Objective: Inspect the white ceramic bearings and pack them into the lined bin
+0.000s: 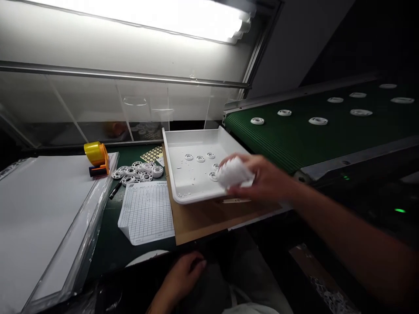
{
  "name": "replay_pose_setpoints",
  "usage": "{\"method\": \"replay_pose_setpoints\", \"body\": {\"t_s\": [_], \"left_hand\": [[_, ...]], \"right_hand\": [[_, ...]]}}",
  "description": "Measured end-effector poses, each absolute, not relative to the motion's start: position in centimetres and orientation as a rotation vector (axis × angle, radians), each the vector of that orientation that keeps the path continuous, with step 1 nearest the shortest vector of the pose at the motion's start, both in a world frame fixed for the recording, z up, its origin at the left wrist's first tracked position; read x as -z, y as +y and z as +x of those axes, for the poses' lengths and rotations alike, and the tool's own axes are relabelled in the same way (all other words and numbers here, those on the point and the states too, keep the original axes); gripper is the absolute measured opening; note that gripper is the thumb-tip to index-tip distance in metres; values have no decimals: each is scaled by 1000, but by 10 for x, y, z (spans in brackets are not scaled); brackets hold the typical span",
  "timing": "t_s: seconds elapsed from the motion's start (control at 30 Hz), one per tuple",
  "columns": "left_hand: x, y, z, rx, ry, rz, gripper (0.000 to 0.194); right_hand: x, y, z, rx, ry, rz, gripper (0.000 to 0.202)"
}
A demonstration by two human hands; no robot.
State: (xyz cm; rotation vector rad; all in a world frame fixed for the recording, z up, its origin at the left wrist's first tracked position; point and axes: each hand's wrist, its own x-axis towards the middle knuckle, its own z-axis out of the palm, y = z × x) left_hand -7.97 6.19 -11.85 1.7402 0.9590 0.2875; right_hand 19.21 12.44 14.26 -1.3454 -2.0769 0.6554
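My right hand grips a blurred stack of white rings over the white tray, right of centre; my left hand curls at bottom centre, fingertips' closure unclear.

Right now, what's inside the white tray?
White tray: at least five bearing-like rings, small white scraps. The right hand and its blurred white stack hide the near-right corner; anything there can't be seen.

A factory workstation, shown by the ribbed green conveyor belt carrying round white slotted rings, long white tube lamp overhead and gridded white paper form
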Motion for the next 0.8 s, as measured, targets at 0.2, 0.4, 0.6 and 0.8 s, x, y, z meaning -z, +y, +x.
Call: {"method": "replay_pose_setpoints", "body": {"t_s": [0.2,0.4,0.6,0.8], "left_hand": [[91,39,-75,-606,852,1791,64],[27,37,-43,-1430,588,2145,83],[5,32,-45,-1284,785,2117,85],[-13,2,-60,-1205,964,1368,35]], "right_hand": [[-25,34,141,-1293,-1250,-905,59],[-3,-5,128,-1511,-1014,-898,63],[-5,1,127,-1472,-1117,-837,51],[-5,22,139,-1096,-1437,-716,24]]}}
